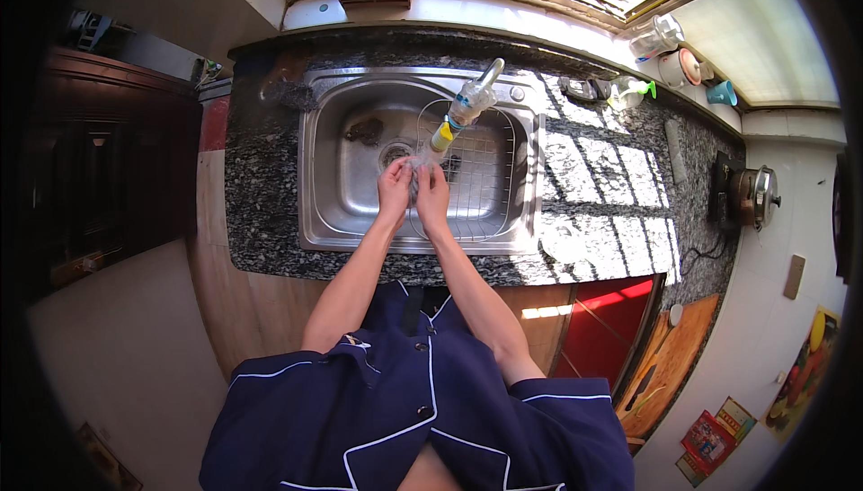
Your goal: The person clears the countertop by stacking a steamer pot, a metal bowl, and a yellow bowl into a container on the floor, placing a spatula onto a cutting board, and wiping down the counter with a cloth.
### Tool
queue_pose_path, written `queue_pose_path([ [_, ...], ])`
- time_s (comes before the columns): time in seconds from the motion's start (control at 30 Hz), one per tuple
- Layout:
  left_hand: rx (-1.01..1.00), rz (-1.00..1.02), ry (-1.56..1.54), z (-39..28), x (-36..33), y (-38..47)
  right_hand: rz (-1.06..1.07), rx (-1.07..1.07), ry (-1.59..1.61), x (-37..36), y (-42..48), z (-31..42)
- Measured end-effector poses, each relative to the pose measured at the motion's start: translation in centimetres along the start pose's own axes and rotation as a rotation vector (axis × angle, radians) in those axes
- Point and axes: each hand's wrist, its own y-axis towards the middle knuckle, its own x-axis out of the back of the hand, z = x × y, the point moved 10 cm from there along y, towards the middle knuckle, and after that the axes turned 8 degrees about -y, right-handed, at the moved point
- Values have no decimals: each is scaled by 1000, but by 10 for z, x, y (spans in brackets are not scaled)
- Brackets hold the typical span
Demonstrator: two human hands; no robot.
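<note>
Over the middle of a stainless steel sink point(537, 181), my left hand point(394, 189) and my right hand point(433, 196) are close together. Between their fingertips they pinch a small translucent item point(417, 169), mostly hidden and too blurred to name. It is just below the yellow nozzle point(441, 136) of a faucet point(474, 97) wrapped in clear plastic; water seems to run onto the fingers. A wire rack point(482, 184) sits in the sink's right half, beside my right hand. Left of it are the drain point(396, 151) and a dark brown clump point(365, 131).
Granite countertop point(263, 181) surrounds the sink. A dark scouring pad point(296, 95) lies at its back left corner. To the right are a green-topped spray bottle point(628, 93) and a lidded pot point(755, 198). A knife point(640, 386) rests on a wooden cutting board point(688, 339).
</note>
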Motion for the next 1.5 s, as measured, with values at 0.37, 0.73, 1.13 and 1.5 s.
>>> queue_pose_path([
  [0.37, 132, -109, -149, 7, -1, 2, -343, 463, -173, 18, -30, 55],
  [0.73, 148, 79, -79, 21, -49, -19, -28, 110, -76, 16, 24, 18],
  [1.13, 256, 32, -286, 16, -53, 0, -81, 205, -53, 7, -10, 28],
  [1.5, 338, -114, -464, 28, -19, 6, -128, 269, -33, 7, -35, 19],
])
